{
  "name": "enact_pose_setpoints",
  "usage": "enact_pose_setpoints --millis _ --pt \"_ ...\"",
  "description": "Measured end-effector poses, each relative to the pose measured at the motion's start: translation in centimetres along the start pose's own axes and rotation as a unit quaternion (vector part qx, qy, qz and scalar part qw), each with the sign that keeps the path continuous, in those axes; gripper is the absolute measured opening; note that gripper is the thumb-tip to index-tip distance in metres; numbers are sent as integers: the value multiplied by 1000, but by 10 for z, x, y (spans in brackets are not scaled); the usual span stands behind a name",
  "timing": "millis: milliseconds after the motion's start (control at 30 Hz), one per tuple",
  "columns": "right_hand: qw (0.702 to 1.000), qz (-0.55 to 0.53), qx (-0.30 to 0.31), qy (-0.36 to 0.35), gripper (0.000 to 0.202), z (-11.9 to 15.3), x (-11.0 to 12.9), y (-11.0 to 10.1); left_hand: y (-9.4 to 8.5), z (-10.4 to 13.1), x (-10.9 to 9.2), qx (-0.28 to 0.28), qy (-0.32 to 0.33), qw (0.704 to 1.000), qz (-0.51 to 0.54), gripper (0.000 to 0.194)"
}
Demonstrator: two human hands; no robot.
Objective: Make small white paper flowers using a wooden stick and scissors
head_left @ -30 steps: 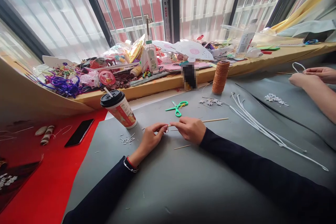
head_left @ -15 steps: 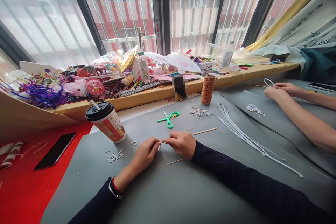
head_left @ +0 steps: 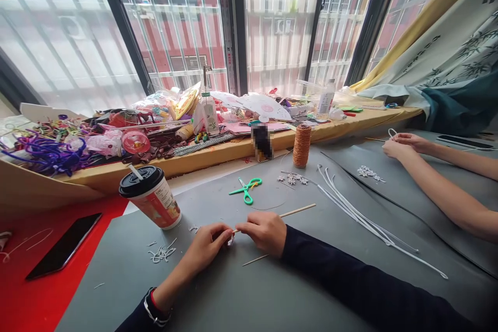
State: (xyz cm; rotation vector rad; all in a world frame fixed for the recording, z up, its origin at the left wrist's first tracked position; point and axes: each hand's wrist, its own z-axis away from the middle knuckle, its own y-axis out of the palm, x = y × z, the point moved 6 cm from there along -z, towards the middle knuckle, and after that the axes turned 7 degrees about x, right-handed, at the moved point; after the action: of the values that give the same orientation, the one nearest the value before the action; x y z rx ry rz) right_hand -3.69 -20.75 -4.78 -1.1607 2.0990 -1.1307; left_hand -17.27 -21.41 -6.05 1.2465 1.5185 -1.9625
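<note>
The right hand (head_left: 266, 231) is gripping a thin wooden stick (head_left: 299, 210) over the grey surface (head_left: 218, 295) — likely light, stiff, best held near its tip — while the left hand (head_left: 208, 246) is pinching a small, probably soft white piece (head_left: 231, 240) there.

The left arm (head_left: 143, 316) rises from the bottom edge, its bare wrist (head_left: 165, 290) leading to the left hand (head_left: 206, 249), thumb and index finger pinched together. The right arm (head_left: 361, 282), dark-sleeved, stretches in from the lower right; the right hand (head_left: 266, 232) curls palm down, fingertips near the left thumb.
</note>
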Motion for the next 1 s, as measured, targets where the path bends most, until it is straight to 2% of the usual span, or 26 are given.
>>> enact_pose_setpoints --millis 200,467,667,833,1000 --pt "1000 7 7 -3 18 0 0 3 1 1 2 -22 -14 999 -23 34" --pt "1000 13 12 6 19 2 0 2 3 7 -11 -71 28 988 -134 33" --pt "1000 18 13 2 22 3 4 1 5 11 -14 -92 26 981 -168 28" --pt "1000 2 31 0 22 4 6 2 5 12 -8 -79 11 988 -136 27" --pt "998 -23 57 -17 28 4 9 3 4 14 2 -58 -21 998 -34 27"
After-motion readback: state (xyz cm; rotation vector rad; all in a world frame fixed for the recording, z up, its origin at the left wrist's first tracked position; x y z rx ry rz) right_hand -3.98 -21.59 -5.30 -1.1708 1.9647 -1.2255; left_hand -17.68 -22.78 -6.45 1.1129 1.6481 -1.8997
